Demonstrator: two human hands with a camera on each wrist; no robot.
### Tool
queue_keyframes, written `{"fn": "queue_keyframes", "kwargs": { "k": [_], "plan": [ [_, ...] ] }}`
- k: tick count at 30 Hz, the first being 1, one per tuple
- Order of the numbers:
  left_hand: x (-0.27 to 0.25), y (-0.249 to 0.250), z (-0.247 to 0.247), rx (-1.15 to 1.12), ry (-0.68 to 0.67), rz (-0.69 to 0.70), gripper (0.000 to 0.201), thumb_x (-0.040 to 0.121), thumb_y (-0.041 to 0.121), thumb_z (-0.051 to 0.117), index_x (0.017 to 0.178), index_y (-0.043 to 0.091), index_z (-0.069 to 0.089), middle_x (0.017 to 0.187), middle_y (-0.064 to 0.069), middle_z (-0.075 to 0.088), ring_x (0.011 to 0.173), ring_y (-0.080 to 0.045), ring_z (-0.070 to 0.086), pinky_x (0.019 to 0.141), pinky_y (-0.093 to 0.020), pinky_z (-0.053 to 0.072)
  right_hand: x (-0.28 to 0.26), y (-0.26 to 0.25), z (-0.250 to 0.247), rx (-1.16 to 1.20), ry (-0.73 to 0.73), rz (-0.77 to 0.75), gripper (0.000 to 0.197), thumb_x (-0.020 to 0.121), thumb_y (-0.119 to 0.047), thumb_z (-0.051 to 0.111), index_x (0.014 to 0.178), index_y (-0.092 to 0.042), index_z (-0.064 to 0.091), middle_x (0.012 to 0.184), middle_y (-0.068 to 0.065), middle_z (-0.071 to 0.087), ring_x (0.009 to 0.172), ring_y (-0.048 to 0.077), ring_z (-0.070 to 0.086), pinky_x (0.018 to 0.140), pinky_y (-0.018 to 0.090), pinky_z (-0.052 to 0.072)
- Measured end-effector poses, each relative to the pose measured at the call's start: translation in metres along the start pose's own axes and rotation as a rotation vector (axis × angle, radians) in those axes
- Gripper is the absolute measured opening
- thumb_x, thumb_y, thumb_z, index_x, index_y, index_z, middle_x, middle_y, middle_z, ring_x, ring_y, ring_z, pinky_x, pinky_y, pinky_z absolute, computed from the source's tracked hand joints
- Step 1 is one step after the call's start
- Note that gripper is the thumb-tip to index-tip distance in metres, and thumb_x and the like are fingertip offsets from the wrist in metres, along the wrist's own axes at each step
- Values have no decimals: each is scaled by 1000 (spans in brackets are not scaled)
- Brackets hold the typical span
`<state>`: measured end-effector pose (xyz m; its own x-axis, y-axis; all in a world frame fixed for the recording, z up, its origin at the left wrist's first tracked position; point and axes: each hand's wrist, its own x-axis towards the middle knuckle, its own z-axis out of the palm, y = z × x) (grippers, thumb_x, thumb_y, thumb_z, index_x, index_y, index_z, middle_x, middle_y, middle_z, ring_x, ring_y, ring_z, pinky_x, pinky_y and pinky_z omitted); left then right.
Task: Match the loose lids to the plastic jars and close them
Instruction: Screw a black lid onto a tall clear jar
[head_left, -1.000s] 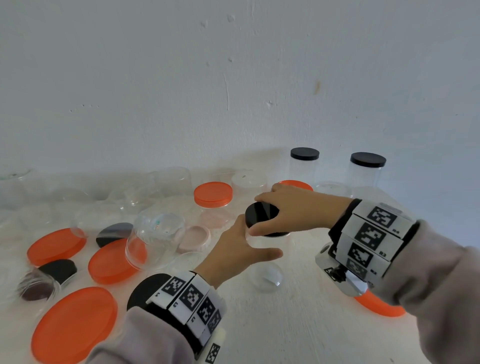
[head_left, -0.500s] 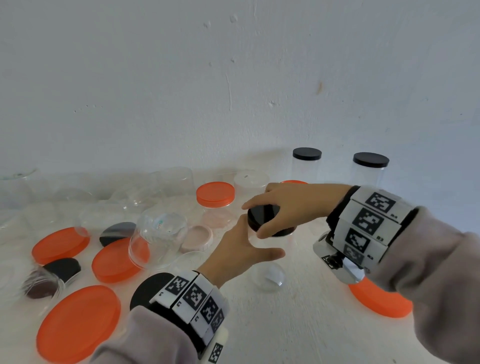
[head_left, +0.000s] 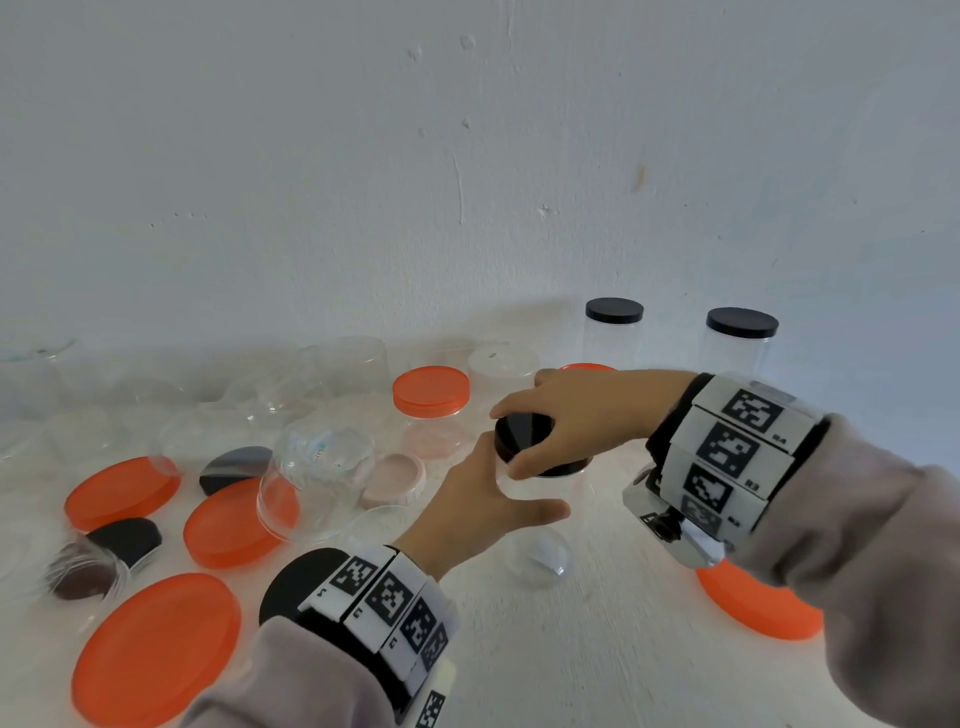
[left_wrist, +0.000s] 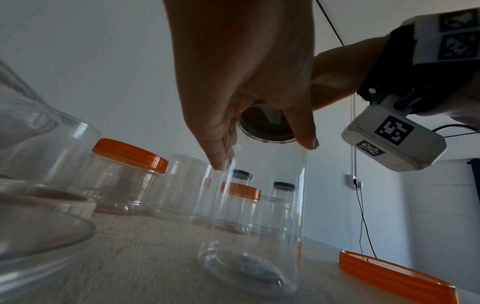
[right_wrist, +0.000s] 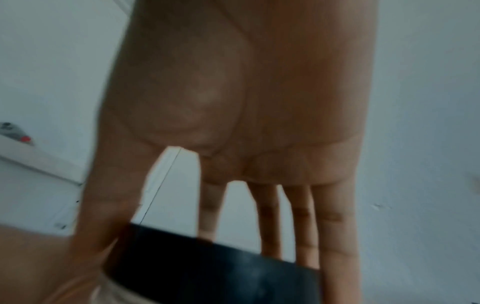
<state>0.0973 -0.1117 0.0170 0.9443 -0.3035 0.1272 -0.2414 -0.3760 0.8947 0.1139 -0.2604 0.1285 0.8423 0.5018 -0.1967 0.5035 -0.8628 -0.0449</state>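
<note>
I see my right hand arched over a black lid, thumb on its near rim and fingers curled round the far rim, gripping it on the mouth of a tall clear jar standing on the counter. My left hand wraps that jar just under the lid, thumb across the front wall and fingers round the far side, so both hands meet at the top of one jar. In the left wrist view the jar stands upright, the lid showing through the neck from below. The right wrist view is blurred (only the lid's dark side wall and fingers behind it are clear). Whether the lid is fully seated I cannot tell. My right wrist hides part of an orange lid lying on the counter, and my left wrist covers part of a flat black lid. The clear jars at the back left are hard to separate from each other.
</note>
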Motion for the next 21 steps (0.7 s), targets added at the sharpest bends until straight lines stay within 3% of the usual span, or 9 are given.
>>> {"fn": "queue_keyframes", "kwargs": {
  "k": [4, 6, 11, 15, 21],
  "plan": [
    [-1, 2, 0, 29, 11, 4, 79, 67, 44, 84, 129, 38, 36, 117, 27, 51, 106, 13, 47, 77, -8, 38, -5, 6, -4, 70, -66, -51, 65, 86, -52, 61, 143, -51, 29, 121, -6, 41, 112, 16, 43, 93, 31, 39],
    [-1, 1, 0, 26, 9, 1, 79, 67, 44, 84, 130, 36, 37, 118, 25, 53, 107, 11, 48, 78, -10, 40, -6, 7, -2, 64, -42, -51, 64, 87, -56, 58, 144, -49, 29, 119, -5, 41, 110, 16, 42, 89, 28, 37],
    [-1, -1, -1, -14, -23, 1, 83, 67, 42, 84, 136, 34, 39, 127, 20, 55, 118, 2, 51, 95, -21, 42, -5, 5, 7, -26, 8, -14, 61, 87, -67, 45, 143, -47, 28, 116, -1, 42, 113, 21, 40, 83, 32, 33],
    [0, -1, -1, -19, -29, 10, 80, 68, 42, 84, 135, 34, 40, 126, 20, 56, 118, 2, 50, 91, -19, 40, -6, 6, 17, -61, 54, -14, 63, 88, -69, 38, 145, -45, 24, 126, 4, 40, 115, 23, 34, 84, 33, 32],
    [0, -3, 2, -21, 11, 17, 76, 68, 39, 84, 131, 34, 43, 123, 19, 57, 116, 1, 51, 89, -17, 40, -10, 5, 30, -87, 154, -12, 62, 89, -68, 34, 143, -38, 29, 120, 9, 42, 107, 27, 35, 82, 33, 34]
  ]
}}
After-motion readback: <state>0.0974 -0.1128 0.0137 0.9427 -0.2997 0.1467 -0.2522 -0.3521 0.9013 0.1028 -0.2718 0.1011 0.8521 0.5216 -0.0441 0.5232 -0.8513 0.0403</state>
